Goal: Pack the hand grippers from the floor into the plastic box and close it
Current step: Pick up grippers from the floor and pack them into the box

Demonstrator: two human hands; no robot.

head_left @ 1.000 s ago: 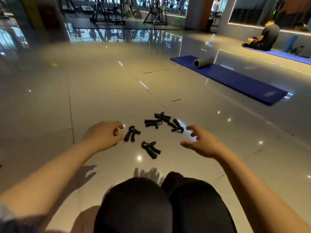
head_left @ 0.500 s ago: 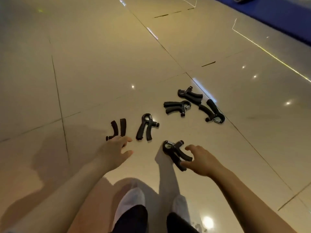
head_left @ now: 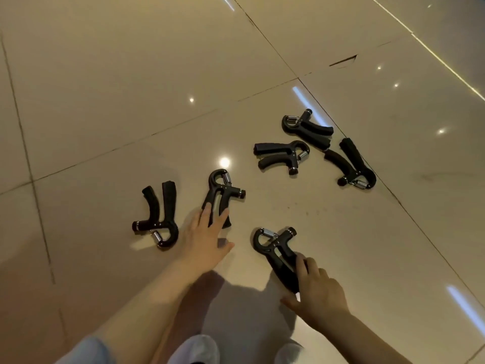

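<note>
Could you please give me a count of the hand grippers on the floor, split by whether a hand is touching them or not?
Grippers under a hand: 2, one under the left hand, one under the right hand
Grippers untouched: 4
Total: 6 black grippers; no box in view.

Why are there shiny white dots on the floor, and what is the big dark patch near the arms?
Head view: the glossy tiled floor mirrors ceiling lights as white dots and streaks; the dark patch is shadow cast below the left hand and right hand; the hand grippers look sharp, the lower corners slightly blurred.
</note>
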